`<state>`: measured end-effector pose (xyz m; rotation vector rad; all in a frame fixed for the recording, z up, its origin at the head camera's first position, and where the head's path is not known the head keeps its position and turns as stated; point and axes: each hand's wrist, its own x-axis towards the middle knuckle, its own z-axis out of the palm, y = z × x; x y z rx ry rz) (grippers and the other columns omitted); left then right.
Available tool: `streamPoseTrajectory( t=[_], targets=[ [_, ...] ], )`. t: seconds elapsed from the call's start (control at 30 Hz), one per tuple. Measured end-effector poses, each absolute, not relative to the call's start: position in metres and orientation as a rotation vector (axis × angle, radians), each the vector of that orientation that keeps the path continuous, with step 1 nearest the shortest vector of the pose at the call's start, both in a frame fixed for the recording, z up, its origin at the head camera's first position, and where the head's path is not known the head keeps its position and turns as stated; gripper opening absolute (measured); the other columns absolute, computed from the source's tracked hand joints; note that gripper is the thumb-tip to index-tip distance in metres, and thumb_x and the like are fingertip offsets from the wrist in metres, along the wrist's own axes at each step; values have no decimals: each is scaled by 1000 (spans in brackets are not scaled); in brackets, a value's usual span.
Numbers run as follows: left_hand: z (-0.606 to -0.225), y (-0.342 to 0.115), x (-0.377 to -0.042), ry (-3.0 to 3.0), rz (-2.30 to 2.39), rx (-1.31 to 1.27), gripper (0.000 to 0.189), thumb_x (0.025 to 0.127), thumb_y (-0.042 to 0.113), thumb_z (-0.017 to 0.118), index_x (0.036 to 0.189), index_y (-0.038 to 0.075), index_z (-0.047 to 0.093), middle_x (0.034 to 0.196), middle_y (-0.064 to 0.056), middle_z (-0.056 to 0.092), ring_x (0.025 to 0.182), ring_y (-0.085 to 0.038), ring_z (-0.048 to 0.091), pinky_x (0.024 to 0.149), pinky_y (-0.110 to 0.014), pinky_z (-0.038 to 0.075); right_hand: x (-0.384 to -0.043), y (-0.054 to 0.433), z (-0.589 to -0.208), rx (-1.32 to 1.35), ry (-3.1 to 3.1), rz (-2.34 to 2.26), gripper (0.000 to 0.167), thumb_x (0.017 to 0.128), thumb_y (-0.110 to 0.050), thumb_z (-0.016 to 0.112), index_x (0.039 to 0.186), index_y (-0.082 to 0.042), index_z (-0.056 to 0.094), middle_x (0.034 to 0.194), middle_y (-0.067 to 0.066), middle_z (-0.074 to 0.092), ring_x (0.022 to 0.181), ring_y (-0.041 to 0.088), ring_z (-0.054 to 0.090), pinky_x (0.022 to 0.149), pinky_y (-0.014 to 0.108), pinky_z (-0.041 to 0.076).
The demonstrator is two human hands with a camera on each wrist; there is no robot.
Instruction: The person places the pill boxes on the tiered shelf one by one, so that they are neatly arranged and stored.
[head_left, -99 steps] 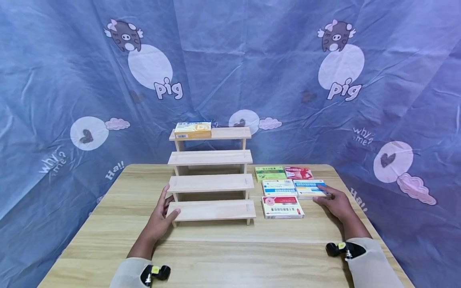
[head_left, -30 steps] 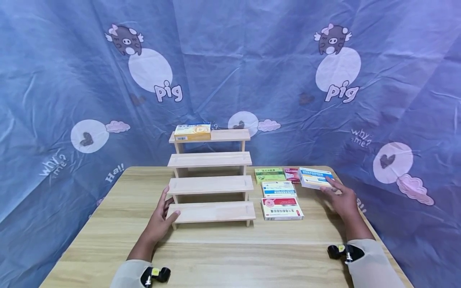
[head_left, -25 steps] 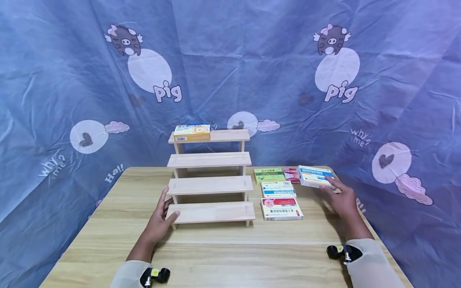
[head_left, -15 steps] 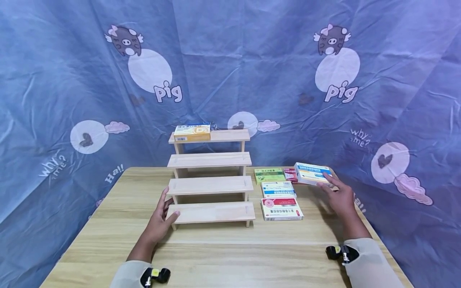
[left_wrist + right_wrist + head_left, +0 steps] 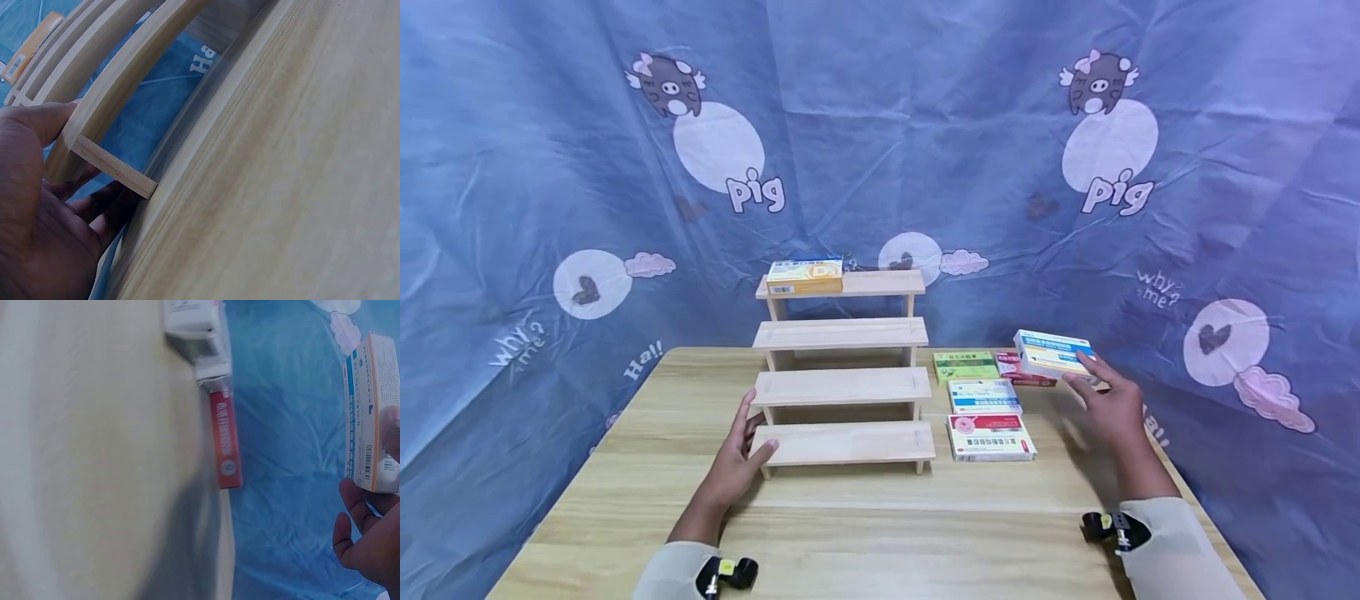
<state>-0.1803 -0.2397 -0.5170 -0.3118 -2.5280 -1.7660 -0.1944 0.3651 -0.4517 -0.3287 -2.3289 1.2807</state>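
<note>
My right hand (image 5: 1116, 408) grips a white-and-blue medicine box (image 5: 1052, 352) by its right end, in the air over the back right of the table. In the right wrist view the thumb lies on the barcode side of that medicine box (image 5: 369, 412). A four-step wooden display rack (image 5: 842, 443) stands left of the other boxes. My left hand (image 5: 733, 467) holds the left end of its lowest step, thumb on top. In the left wrist view the left hand (image 5: 44, 206) has its fingers beside and below the step (image 5: 119, 75), near the leg.
A yellow-and-white box (image 5: 805, 277) lies on the top step. On the table (image 5: 880, 542) right of the rack are a green box (image 5: 964, 367), a partly covered red box (image 5: 1011, 367), a white-blue box (image 5: 985, 397) and a red-white box (image 5: 991, 437). A blue curtain (image 5: 850, 125) hangs behind.
My right hand has lifted the white-and-blue medicine box off the table, raising it toward the back, then slightly left and higher. The left hand stays on the rack.
</note>
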Motion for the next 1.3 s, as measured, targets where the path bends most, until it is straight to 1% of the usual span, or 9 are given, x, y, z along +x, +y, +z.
streamPoseTrajectory(
  t=[0.33, 0.43, 0.57, 0.67, 0.77, 0.87, 0.97, 1.13, 1.3],
  targets=[
    [-517, -238, -181, -2540, -1774, -303, 97, 110, 22, 68, 178, 32, 0, 174, -30, 35, 159, -51, 40, 104, -11, 42, -205, 356, -419, -218, -2289, 1258, 50, 102, -25, 81, 149, -12, 67, 164, 21, 51, 150, 46, 54, 64, 11, 43],
    [-518, -237, -183, -2530, -1798, -310, 97, 109, 21, 68, 178, 34, 0, 174, -30, 35, 160, -50, 39, 104, -8, 40, -211, 352, -408, -196, -2328, 1288, 53, 103, -31, 79, 151, -11, 65, 165, 21, 49, 154, 46, 50, 97, 27, 58],
    [-519, -235, -185, -2521, -1812, -323, 98, 109, 20, 69, 178, 31, 1, 174, -31, 35, 160, -50, 39, 103, -7, 39, -218, 349, -396, -127, -2349, 1337, 56, 104, -31, 78, 151, -5, 63, 164, 24, 49, 159, 46, 42, 129, 60, 34],
    [-517, -235, -184, -2522, -1806, -322, 97, 109, 20, 69, 178, 28, 1, 174, -31, 35, 159, -51, 40, 103, -9, 42, -222, 345, -388, -117, -2357, 1315, 54, 103, -32, 78, 149, -6, 65, 158, 24, 58, 155, 40, 51, 126, 49, 43],
    [-517, -237, -182, -2535, -1797, -309, 97, 109, 21, 69, 178, 30, 1, 174, -31, 35, 159, -52, 39, 103, -10, 43, -227, 340, -381, -143, -2336, 1316, 53, 103, -33, 79, 149, -9, 67, 149, 24, 66, 126, 19, 67, 98, 25, 55],
    [-517, -237, -180, -2542, -1787, -299, 98, 109, 21, 68, 178, 32, 0, 174, -31, 35, 158, -52, 40, 103, -11, 44, -232, 335, -378, -152, -2271, 1400, 51, 103, -27, 79, 149, -9, 66, 146, 26, 67, 96, -1, 58, 73, 13, 46],
    [-519, -237, -180, -2540, -1781, -304, 98, 109, 20, 69, 178, 28, 0, 173, -32, 36, 157, -53, 41, 104, -13, 45, -236, 331, -376, -171, -2215, 1496, 52, 103, -21, 78, 151, -8, 63, 153, 27, 61, 91, -11, 57, 72, 8, 46],
    [-518, -236, -182, -2543, -1795, -324, 97, 110, 21, 68, 178, 29, 0, 174, -31, 34, 159, -53, 39, 105, -12, 43, -241, 323, -371, -209, -2143, 1541, 52, 103, -18, 78, 152, -10, 62, 154, 25, 61, 96, -12, 60, 76, 6, 48],
    [-516, -237, -181, -2524, -1813, -323, 97, 110, 19, 68, 178, 32, 0, 174, -32, 34, 158, -54, 39, 101, -11, 45, -250, 306, -365, -174, -2119, 1527, 53, 103, -19, 78, 153, -14, 62, 163, 18, 55, 136, 10, 64, 95, 9, 53]
  ],
)
